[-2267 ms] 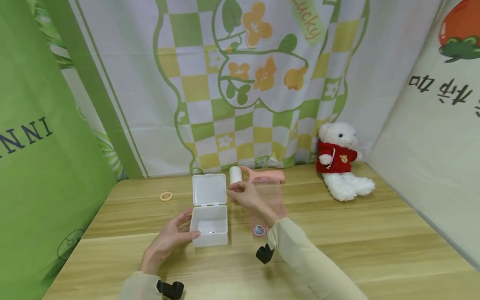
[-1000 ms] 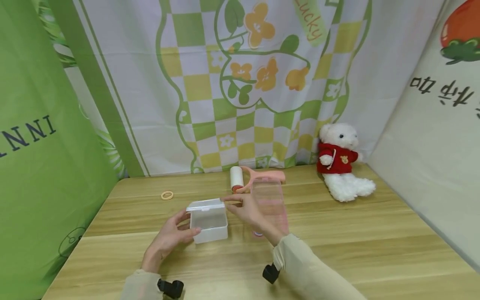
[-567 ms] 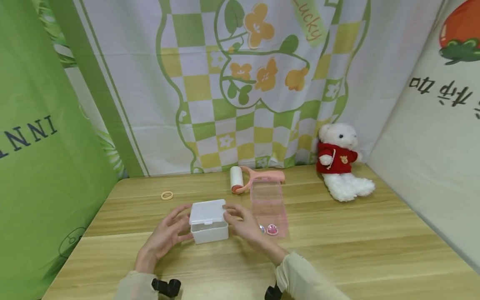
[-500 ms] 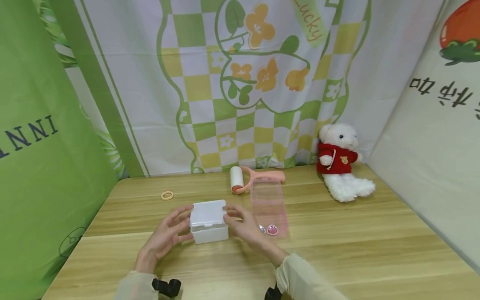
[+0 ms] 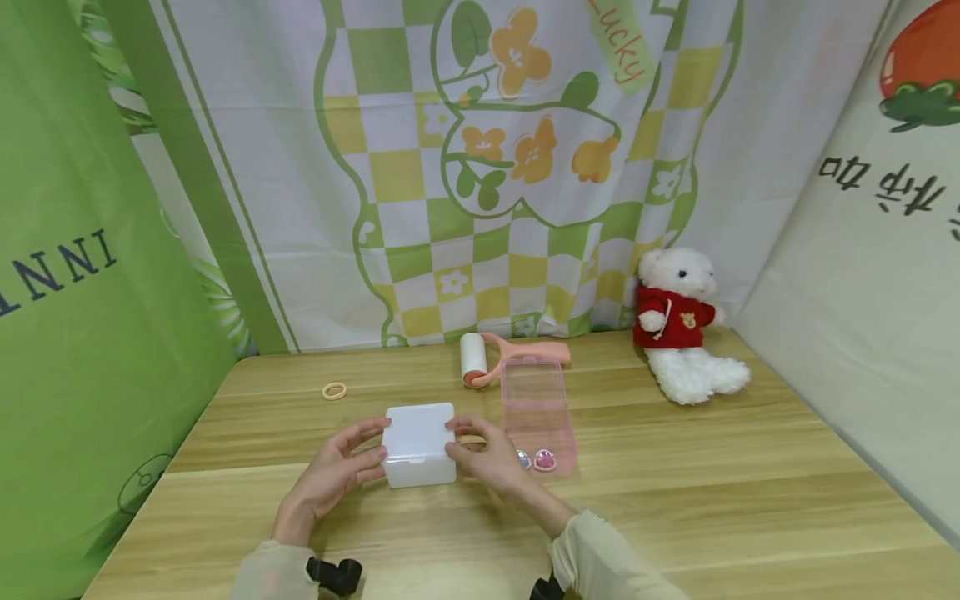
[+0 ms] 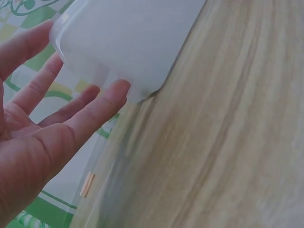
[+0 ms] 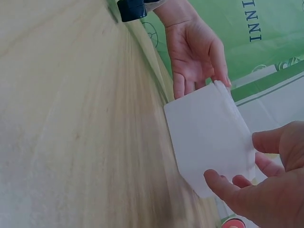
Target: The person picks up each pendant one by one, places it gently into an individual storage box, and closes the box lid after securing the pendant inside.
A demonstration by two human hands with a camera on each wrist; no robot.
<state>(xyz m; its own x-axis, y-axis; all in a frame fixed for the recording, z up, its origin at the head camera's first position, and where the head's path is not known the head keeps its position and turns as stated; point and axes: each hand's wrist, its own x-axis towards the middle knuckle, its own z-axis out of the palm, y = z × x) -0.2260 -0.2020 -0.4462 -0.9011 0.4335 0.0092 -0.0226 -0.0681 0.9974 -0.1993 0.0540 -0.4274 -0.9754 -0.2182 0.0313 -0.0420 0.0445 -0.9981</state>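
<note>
A white translucent plastic box (image 5: 418, 446) stands on the wooden table with its hinged lid down over it. From its left side my left hand (image 5: 335, 468) touches it, fingertips at the lid's edge and side wall. In the left wrist view, the fingers of that left hand (image 6: 52, 114) are spread and mostly straight against the box (image 6: 123, 42). My right hand (image 5: 491, 457) touches the opposite side, tips along the lid's edge. The right wrist view has the box (image 7: 209, 137) between the right hand (image 7: 270, 180) and the left. The inside of the box is hidden.
A pink clear case (image 5: 536, 408) lies right of the box; a pink heart-shaped gem (image 5: 545, 459) is at its near end, beside a bluish one. Behind is a lint roller (image 5: 474, 358). A ring (image 5: 334, 391) lies left. A white plush bear (image 5: 678, 325) sits back right.
The box's lid has swung from raised to down over the box. My right hand has come down from the raised lid to the box's right side; the left fingers have moved up to the lid's edge.
</note>
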